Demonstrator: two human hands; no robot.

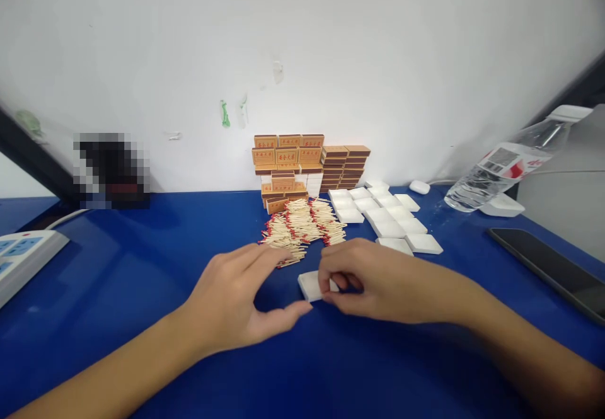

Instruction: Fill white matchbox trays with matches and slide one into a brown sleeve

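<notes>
One white tray [309, 285] is pinched by the right hand [373, 280]; the left hand [236, 299] lies spread, fingers loose. Matches [302, 227] piled at twelve o'clock could be scattered by a careless sweep.

We see our two bare arms reach in from the bottom corners and come close together in the middle. Our left hand [236, 296] lies palm down with the fingers [265, 256] stretched forward and the thumb [288, 313] poking out to the right. Our right hand [373, 280] is curled over, palm down, with its fingertips [326, 280] bent in and pinched toward the left hand's thumb.
</notes>
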